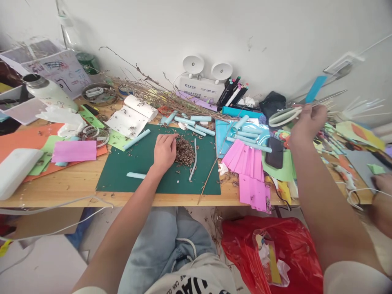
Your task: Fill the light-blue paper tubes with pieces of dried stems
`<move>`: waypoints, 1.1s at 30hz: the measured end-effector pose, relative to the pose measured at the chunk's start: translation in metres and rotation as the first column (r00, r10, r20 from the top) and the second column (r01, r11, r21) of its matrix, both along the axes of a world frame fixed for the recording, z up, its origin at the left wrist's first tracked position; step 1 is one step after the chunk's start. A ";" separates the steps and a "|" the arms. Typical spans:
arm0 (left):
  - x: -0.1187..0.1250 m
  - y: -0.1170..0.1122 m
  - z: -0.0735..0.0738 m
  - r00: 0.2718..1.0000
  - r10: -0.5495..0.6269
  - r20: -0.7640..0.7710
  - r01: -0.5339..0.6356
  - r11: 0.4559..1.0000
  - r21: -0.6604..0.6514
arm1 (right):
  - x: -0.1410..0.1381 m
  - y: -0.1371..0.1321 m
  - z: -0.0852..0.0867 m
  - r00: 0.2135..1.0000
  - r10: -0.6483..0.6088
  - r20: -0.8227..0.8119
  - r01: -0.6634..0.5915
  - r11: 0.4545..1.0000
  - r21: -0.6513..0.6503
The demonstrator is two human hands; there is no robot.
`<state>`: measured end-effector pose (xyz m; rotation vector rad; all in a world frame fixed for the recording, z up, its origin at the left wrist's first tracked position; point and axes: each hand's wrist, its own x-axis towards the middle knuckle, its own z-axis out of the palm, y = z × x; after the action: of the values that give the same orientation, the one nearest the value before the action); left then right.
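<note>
My left hand (165, 152) rests on the green cutting mat (116, 175), fingers curled together at the left edge of a pile of dried brown plant bits (185, 152). Its fingertips are hidden, so what they pinch does not show. Raised at the right, my right hand (308, 124) is closed around scissors with pale handle loops (284, 117); the blades point up and right. A blue strip (316, 88) sticks up just above this hand; I cannot tell whether it is held. Beside the pile lies a narrow pale strip (193, 159). Light-blue paper tubes (136, 139) lie around the mat.
Pink paper strips (243, 159), a dark phone (275, 152) and dry twigs (171, 104) crowd the table. A white bottle (45, 90) stands at left. Another person's hand (382, 192) is at far right, near a glue gun (346, 176). A red bag (241, 241) sits below the edge.
</note>
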<state>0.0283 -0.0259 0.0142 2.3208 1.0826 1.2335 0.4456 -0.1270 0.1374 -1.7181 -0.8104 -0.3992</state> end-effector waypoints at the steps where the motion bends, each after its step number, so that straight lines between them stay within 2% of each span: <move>1: 0.000 -0.001 0.002 0.999 0.008 0.034 -0.009 1.000 0.008 | -0.024 -0.001 0.005 0.973 0.137 -0.185 -0.120 0.988 0.097; 3: 0.000 -0.004 0.008 0.995 0.016 0.096 -0.017 1.000 0.014 | -0.080 -0.005 0.010 0.832 0.382 -0.403 -0.319 0.923 0.217; 4: 0.000 -0.005 0.012 0.992 0.015 0.124 -0.016 1.000 0.011 | -0.110 -0.008 0.008 0.712 0.494 -0.500 -0.421 0.869 0.259; 6: 0.000 -0.007 0.019 0.984 0.007 0.177 -0.006 1.000 -0.009 | -0.168 -0.015 -0.003 0.426 0.598 -0.679 -0.549 0.767 0.331; 8: -0.001 -0.008 0.027 0.974 -0.006 0.226 0.014 0.999 -0.036 | -0.216 -0.020 -0.021 0.121 0.563 -0.817 -0.584 0.706 0.400; 10: -0.004 -0.006 0.035 0.965 -0.011 0.261 0.031 0.997 -0.074 | -0.248 -0.024 -0.040 -0.141 0.469 -0.872 -0.550 0.695 0.463; 12: -0.011 -0.006 0.042 0.955 0.013 0.298 0.034 0.988 -0.151 | -0.268 -0.027 -0.054 -0.300 0.414 -0.859 -0.484 0.710 0.511; 13: -0.015 -0.008 0.045 0.948 0.034 0.316 0.034 0.978 -0.207 | -0.274 -0.029 -0.059 -0.349 0.395 -0.850 -0.462 0.716 0.523; 16: -0.029 -0.027 0.052 0.944 0.064 0.325 0.077 0.912 -0.404 | -0.285 -0.035 -0.062 -0.373 0.378 -0.847 -0.435 0.735 0.520; 19: -0.036 -0.062 0.051 0.961 -0.029 0.275 0.188 0.799 -0.572 | -0.295 -0.045 -0.057 -0.339 0.388 -0.857 -0.424 0.750 0.507; 21: -0.036 -0.086 0.049 0.954 -0.067 0.291 0.248 0.719 -0.649 | -0.301 -0.051 -0.054 -0.324 0.417 -0.849 -0.424 0.738 0.524; 23: -0.034 -0.105 0.046 0.943 -0.060 0.327 0.277 0.686 -0.672 | -0.307 -0.056 -0.054 -0.309 0.451 -0.837 -0.460 0.700 0.547; 25: -0.031 -0.118 0.044 0.937 -0.061 0.345 0.287 0.697 -0.657 | -0.309 -0.059 -0.056 -0.279 0.469 -0.838 -0.496 0.677 0.544; 27: -0.031 -0.122 0.041 0.945 -0.104 0.311 0.282 0.741 -0.609 | -0.308 -0.061 -0.061 -0.226 0.448 -0.865 -0.514 0.700 0.497; 28: -0.030 -0.121 0.040 0.954 -0.133 0.270 0.269 0.780 -0.565 | -0.306 -0.061 -0.063 -0.190 0.427 -0.884 -0.518 0.721 0.460; 29: -0.030 -0.116 0.038 0.965 -0.156 0.211 0.245 0.829 -0.504 | -0.303 -0.061 -0.064 -0.156 0.405 -0.901 -0.529 0.736 0.423; 31: -0.026 -0.100 0.035 0.985 -0.156 0.068 0.170 0.932 -0.321 | -0.295 -0.061 -0.066 -0.113 0.379 -0.919 -0.576 0.728 0.371; 33: -0.018 -0.075 0.032 0.986 -0.115 -0.119 0.094 0.981 -0.168 | -0.287 -0.063 -0.066 -0.097 0.375 -0.922 -0.631 0.693 0.348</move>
<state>0.0103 -0.1007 0.0467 2.3256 1.0447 0.9334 0.1583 -0.1896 0.0717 -1.2119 -0.3801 1.4009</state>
